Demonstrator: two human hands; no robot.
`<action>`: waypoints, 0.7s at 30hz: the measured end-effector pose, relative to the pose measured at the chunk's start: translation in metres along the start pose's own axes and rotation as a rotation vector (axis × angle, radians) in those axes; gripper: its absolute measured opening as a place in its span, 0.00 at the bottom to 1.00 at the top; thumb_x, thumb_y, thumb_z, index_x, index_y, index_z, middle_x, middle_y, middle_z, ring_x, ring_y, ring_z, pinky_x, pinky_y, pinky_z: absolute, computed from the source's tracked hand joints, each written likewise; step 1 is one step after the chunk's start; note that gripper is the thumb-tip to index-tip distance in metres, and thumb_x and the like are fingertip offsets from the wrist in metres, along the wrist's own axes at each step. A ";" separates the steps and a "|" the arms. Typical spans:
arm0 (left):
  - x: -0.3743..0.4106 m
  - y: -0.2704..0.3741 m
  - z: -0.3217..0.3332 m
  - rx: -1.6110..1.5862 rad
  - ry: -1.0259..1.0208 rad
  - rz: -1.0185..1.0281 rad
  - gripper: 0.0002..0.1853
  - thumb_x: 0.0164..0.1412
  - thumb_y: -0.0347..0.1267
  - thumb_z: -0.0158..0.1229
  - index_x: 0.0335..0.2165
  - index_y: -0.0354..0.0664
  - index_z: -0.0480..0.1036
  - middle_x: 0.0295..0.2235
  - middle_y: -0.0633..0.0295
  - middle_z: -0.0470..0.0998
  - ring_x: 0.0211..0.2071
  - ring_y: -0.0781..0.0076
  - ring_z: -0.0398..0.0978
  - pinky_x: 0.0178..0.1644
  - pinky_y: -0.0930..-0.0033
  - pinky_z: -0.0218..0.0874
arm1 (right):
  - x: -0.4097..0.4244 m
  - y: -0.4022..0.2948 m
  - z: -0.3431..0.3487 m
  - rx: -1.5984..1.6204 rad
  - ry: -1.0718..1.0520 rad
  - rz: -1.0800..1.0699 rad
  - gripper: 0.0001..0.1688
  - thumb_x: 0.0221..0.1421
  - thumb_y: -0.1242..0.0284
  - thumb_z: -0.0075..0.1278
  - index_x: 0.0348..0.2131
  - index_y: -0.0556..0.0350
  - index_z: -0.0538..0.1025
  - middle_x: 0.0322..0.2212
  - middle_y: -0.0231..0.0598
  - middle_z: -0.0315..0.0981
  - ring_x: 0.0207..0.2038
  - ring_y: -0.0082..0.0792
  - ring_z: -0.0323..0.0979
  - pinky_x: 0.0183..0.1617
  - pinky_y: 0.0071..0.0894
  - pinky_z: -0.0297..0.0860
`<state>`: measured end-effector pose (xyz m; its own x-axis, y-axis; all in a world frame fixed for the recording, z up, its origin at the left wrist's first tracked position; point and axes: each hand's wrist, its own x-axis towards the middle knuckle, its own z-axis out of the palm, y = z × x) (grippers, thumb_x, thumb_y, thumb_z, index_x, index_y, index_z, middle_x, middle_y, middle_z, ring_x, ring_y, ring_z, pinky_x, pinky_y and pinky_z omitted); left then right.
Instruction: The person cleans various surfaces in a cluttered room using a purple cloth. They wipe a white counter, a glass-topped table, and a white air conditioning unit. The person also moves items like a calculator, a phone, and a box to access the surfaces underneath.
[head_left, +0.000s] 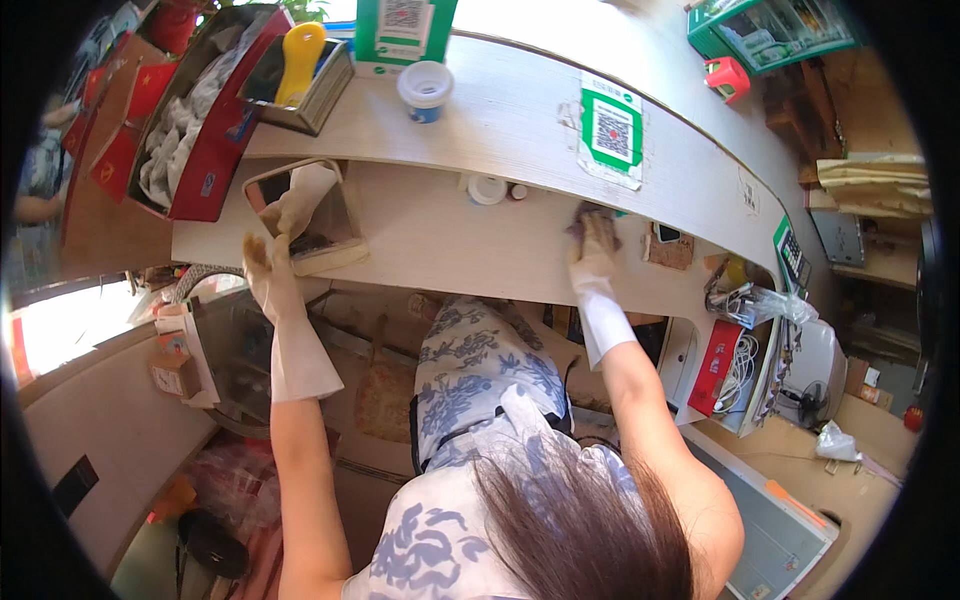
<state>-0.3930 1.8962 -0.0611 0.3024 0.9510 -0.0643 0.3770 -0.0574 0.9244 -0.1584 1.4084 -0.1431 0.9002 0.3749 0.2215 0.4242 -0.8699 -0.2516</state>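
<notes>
My right hand (597, 251), in a pale rubber glove, presses a dark cloth (580, 221) onto the lower wooden counter shelf (450, 240). My left hand (268, 274), gloved too, is at the shelf's left end beside a framed mirror (330, 217), with the fingers spread; whether they touch the frame I cannot tell. The mirror leans back and reflects a glove. A white-lidded container (487, 190) and a small bottle cap (517, 192) are left of the cloth. To its right lies a dark phone-like object (666, 233) on a worn brown block (670, 253).
The raised ledge (510, 97) overhangs the shelf and holds a white-lidded cup (425, 90), a metal tin (322, 90) with a yellow-handled tool (301, 60), and a green sign (405, 37). A long red box (232, 142) stands left. Right are a calculator (792, 255) and a cable box (720, 367).
</notes>
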 end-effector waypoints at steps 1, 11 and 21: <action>-0.013 -0.001 -0.004 -0.024 0.071 0.041 0.33 0.69 0.34 0.62 0.66 0.31 0.63 0.63 0.49 0.69 0.62 0.61 0.70 0.66 0.62 0.60 | -0.005 -0.028 -0.010 0.046 -0.042 -0.090 0.33 0.56 0.71 0.56 0.61 0.53 0.74 0.65 0.51 0.67 0.68 0.56 0.62 0.74 0.51 0.57; -0.247 -0.006 0.028 0.035 -0.048 -0.036 0.30 0.73 0.30 0.54 0.68 0.31 0.58 0.66 0.42 0.64 0.67 0.55 0.65 0.70 0.59 0.56 | 0.101 -0.057 -0.048 0.133 -0.187 0.050 0.33 0.62 0.67 0.51 0.65 0.49 0.69 0.71 0.45 0.55 0.74 0.47 0.50 0.77 0.49 0.50; -0.420 -0.006 0.088 0.184 -0.333 -0.006 0.29 0.74 0.30 0.54 0.69 0.41 0.61 0.64 0.48 0.67 0.66 0.58 0.66 0.71 0.60 0.56 | -0.057 0.087 -0.087 0.316 -0.106 -0.335 0.33 0.50 0.77 0.57 0.58 0.54 0.77 0.64 0.44 0.70 0.68 0.48 0.64 0.74 0.48 0.60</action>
<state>-0.4455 1.4700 -0.0725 0.5564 0.8023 -0.2160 0.5213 -0.1347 0.8427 -0.1817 1.2831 -0.0955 0.7068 0.6630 0.2466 0.6874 -0.5614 -0.4609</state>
